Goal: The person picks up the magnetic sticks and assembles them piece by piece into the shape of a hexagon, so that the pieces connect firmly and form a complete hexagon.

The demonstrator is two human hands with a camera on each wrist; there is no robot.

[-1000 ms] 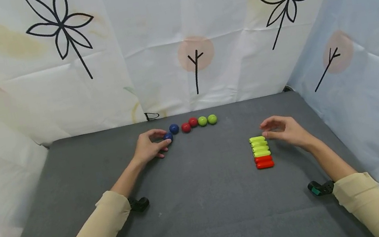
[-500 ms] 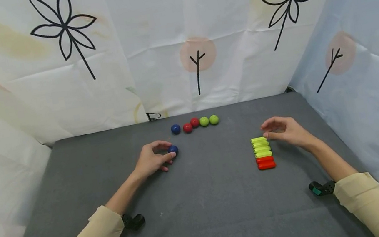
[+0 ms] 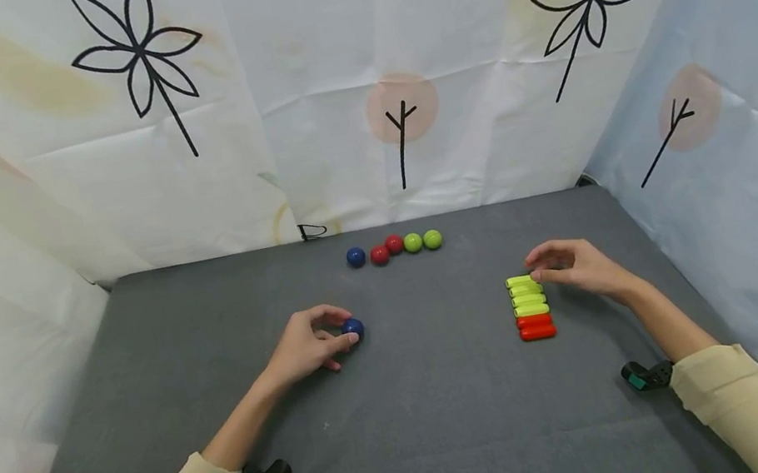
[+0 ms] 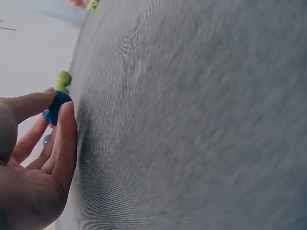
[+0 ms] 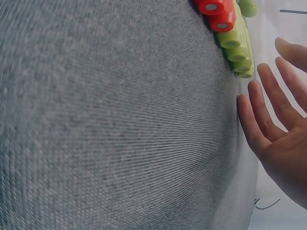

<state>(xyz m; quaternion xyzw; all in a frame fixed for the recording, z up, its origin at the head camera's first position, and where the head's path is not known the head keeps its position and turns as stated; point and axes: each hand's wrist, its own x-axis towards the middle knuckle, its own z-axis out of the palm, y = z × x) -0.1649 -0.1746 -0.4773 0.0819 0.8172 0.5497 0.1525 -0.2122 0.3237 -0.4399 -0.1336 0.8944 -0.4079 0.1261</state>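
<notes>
My left hand (image 3: pixel 305 346) pinches a dark blue ball (image 3: pixel 353 328) between thumb and fingertips, low over the grey table left of the middle. The left wrist view shows the same blue ball (image 4: pixel 57 106) between thumb and fingers. At the right, my right hand (image 3: pixel 578 269) hovers by the far end of a row of small cylinders, several yellow-green ones (image 3: pixel 529 300) and red ones (image 3: pixel 535 327) lying side by side. In the right wrist view, the fingers of the right hand (image 5: pixel 283 129) are loosely spread with nothing between them, apart from the cylinders.
Along the table's far side lie another blue ball (image 3: pixel 355 257), two red balls (image 3: pixel 380 255) and two green balls (image 3: pixel 433 240). White printed cloth (image 3: pixel 332 143) hangs behind the grey table (image 3: pixel 414 433) and along both sides.
My left hand has drawn the blue ball away from the back row, toward the near side of the table. The right hand stays beside the cylinders.
</notes>
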